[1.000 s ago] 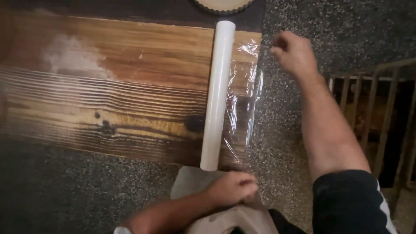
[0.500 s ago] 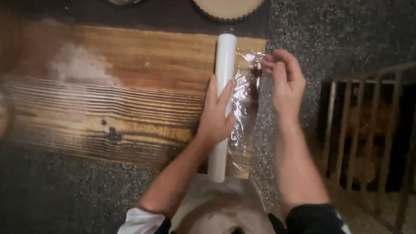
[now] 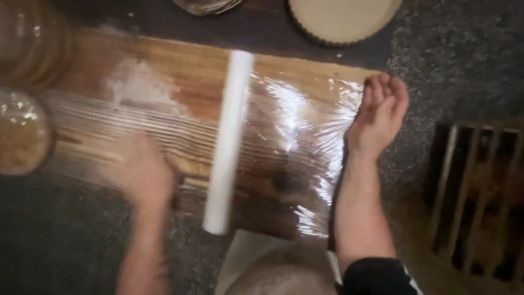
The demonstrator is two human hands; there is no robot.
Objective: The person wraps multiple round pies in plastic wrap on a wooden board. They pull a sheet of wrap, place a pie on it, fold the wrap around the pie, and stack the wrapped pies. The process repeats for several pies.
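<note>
Left hand [image 3: 146, 176] near-left on the wooden board [image 3: 180, 82], motion-blurred, grip unreadable. Cling film roll [image 3: 226, 142] lies near-to-far across the board. Film sheet [image 3: 300, 147] spreads right. Right hand [image 3: 380, 112] pinches the sheet's far-right edge, apparently to hold it taut. Tart tin [image 3: 341, 19] far.

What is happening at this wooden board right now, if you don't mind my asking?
A person is working with a roll of cling film on a wooden board. The right hand pinches the free edge of the clear film at the board's right end, with a sheet spread between it and the roll. The left hand is a blur just left of the roll. A patch of flour lies on the board, and a tart tin sits beyond it.
</note>
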